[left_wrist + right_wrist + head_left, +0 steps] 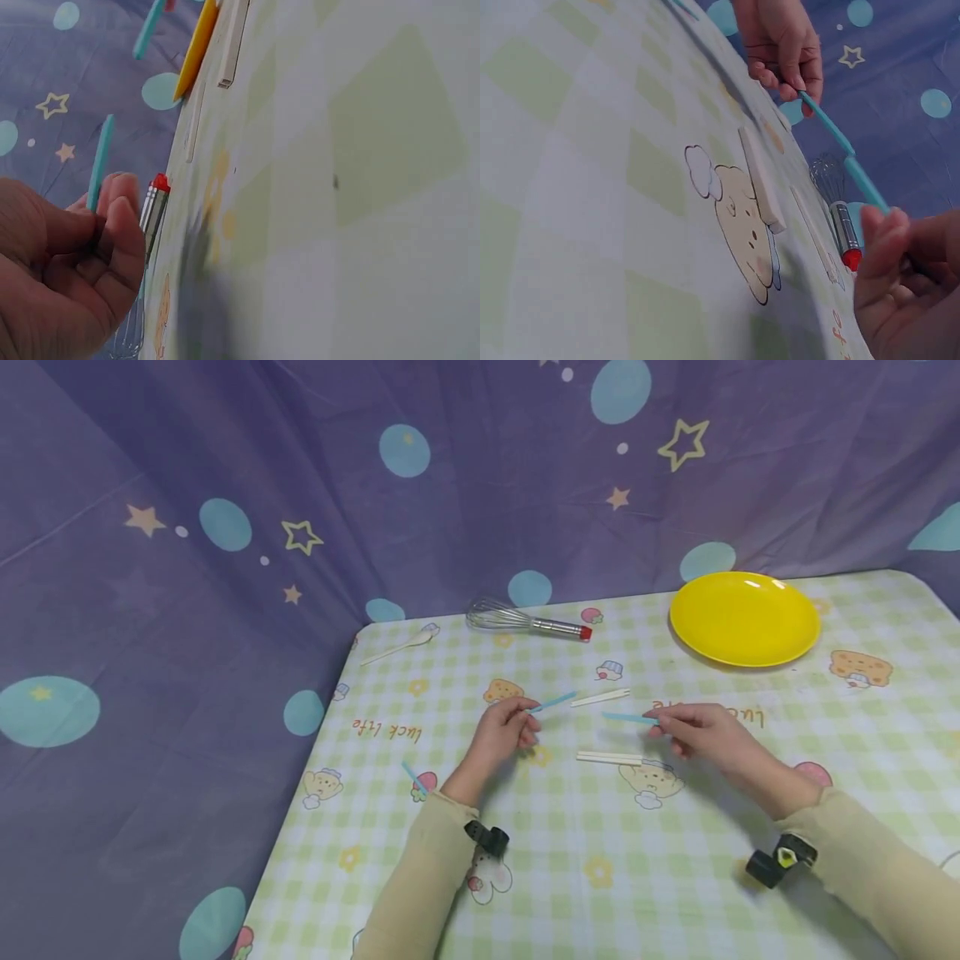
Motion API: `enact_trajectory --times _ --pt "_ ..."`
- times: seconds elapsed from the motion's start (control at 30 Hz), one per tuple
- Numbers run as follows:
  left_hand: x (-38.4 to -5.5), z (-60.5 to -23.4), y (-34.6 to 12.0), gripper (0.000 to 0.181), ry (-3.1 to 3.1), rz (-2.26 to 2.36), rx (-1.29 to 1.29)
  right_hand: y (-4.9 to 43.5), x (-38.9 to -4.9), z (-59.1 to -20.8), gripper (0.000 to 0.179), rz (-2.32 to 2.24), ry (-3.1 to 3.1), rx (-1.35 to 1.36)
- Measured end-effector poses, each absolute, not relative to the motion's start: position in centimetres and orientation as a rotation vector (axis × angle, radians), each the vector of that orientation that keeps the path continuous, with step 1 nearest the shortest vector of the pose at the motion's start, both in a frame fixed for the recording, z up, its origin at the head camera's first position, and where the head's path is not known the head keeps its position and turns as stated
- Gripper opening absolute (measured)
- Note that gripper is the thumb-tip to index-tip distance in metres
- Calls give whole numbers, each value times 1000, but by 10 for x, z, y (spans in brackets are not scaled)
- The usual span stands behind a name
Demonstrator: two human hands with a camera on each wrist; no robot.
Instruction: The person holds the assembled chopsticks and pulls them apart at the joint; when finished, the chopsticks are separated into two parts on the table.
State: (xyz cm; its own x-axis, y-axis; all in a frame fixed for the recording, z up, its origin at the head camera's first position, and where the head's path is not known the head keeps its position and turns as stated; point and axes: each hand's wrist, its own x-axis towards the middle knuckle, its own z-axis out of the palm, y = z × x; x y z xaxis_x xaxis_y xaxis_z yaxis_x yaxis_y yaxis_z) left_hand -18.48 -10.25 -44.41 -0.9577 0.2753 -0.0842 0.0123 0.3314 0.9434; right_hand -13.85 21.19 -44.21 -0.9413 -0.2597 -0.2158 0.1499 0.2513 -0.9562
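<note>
My left hand (504,728) pinches a thin light-blue stick (557,700) between thumb and fingertips, its free end pointing right. Opposite it, my right hand (701,732) pinches another light-blue stick (627,718), which points left. Both sticks are held above the table, and a gap separates their ends in the head view. Beneath and between the hands lie a pale pair of short sticks (608,758) and, farther back, a second pale pair of sticks (601,697). A third light-blue stick (415,777) lies left of my left wrist, by a printed strawberry.
A whisk (528,622) with a red-tipped handle lies near the table's back edge. Left of it is a pale spoon (401,647). The yellow plate (745,620) sits at the back right. A purple patterned curtain (450,527) hangs behind the checked tablecloth (555,893).
</note>
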Motion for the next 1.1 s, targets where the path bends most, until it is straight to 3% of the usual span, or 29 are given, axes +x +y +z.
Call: enact_trajectory --times 0.43,1.1 --pt "-195 -449 -72 6 2583 1494 239 192 -141 -449 19 -1551 2387 -318" --pt "-206 -452 -49 12 2947 953 205 182 -148 -454 5 -1223 2674 -310"
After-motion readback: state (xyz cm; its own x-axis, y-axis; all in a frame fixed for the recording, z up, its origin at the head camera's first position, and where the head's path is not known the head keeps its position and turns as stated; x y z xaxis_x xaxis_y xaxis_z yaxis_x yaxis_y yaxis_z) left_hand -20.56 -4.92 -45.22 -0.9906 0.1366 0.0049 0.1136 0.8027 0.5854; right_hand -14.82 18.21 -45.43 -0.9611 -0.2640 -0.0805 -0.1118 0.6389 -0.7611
